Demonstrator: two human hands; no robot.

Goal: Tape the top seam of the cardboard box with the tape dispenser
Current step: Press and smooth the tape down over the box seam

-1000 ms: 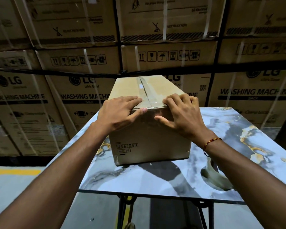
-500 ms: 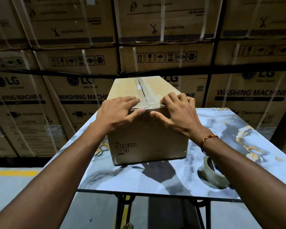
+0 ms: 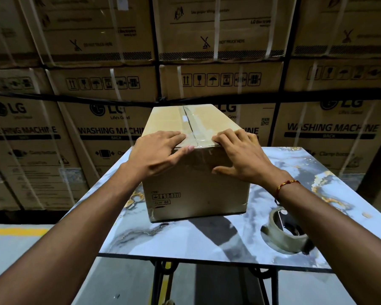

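Cardboard box (image 3: 196, 183): one; two hands flat; one tape roll (image 3: 283, 233).

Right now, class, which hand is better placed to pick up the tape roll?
Right hand: the tape roll lies on the table under the right forearm; the left hand is across the cardboard box.

Stacked strapped cartons (image 3: 220, 36) behind marble-look table (image 3: 185, 243); grey floor (image 3: 13, 252) w/ yellow line.

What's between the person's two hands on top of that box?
In the head view, a strip of clear tape along the top seam of the cardboard box lies between the left hand and the right hand.
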